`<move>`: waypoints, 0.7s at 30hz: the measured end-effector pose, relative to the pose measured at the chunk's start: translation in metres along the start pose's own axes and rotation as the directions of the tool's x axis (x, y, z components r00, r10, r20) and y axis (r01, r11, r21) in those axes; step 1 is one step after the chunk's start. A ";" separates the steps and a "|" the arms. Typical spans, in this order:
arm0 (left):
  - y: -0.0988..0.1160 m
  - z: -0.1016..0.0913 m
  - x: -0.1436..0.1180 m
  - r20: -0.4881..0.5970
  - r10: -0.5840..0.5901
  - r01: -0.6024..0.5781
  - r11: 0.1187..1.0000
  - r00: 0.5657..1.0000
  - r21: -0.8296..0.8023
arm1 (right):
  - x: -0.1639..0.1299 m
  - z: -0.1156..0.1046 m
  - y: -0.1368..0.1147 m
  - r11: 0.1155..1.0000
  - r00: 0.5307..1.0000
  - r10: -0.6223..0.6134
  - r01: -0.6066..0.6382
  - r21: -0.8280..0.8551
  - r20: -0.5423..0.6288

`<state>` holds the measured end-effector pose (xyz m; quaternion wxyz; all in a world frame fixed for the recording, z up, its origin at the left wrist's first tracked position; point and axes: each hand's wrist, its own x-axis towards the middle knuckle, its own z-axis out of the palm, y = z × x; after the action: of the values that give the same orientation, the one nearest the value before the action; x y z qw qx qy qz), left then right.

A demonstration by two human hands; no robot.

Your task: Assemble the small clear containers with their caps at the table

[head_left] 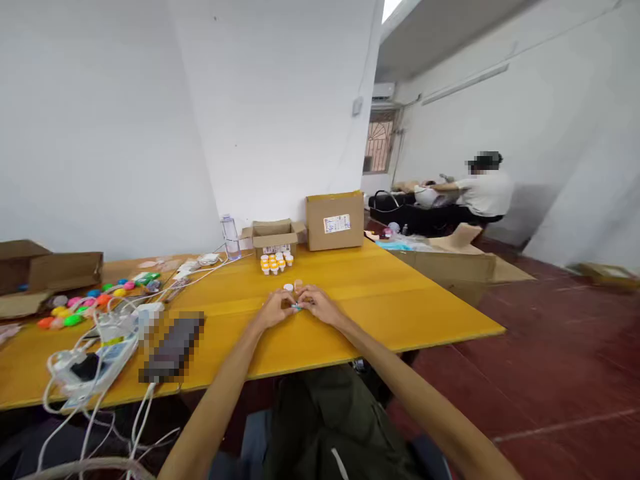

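My left hand (277, 308) and my right hand (320, 304) meet over the yellow table (380, 293), fingertips together on a small object with a bit of blue-green showing (297, 307). What it is I cannot make out. Just beyond my fingers stand two small items, a white-capped one (289, 288) and a tan one (299, 285). Farther back stands a cluster of small orange bottles with white caps (275, 263), in front of an open cardboard box (273, 235).
A closed cardboard box (335, 221) and a clear bottle (231, 237) stand at the back. Colourful round caps (80, 305), white cables and a power strip (107, 353) fill the table's left. Brown boxes (50, 270) sit far left. Another person (483, 190) works at a far desk.
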<state>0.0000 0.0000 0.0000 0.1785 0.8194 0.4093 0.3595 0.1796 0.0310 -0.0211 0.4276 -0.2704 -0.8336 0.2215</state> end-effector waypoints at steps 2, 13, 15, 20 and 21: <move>-0.002 0.000 0.000 -0.001 -0.012 0.012 1.000 1.000 0.009 | 0.000 0.000 0.000 1.000 1.000 0.003 -0.003 -0.002 0.004; -0.002 -0.002 -0.001 -0.011 -0.001 0.001 1.000 1.000 -0.006 | -0.001 0.000 -0.003 0.997 0.999 0.037 -0.038 -0.064 -0.011; -0.002 -0.002 -0.001 -0.005 -0.011 0.011 1.000 1.000 -0.003 | -0.001 0.000 -0.005 0.997 0.999 0.035 -0.036 -0.075 -0.007; -0.001 -0.004 -0.002 0.008 -0.018 0.018 1.000 1.000 0.011 | -0.001 0.000 -0.007 0.996 1.000 0.031 -0.031 -0.088 -0.005; 0.000 -0.004 -0.002 0.009 -0.017 0.017 1.000 1.000 0.013 | -0.001 0.000 -0.007 0.995 0.999 0.034 -0.034 -0.089 -0.004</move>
<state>-0.0038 -0.0014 0.0018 0.1780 0.8186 0.4177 0.3516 0.1778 0.0250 -0.0174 0.4125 -0.3037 -0.8374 0.1911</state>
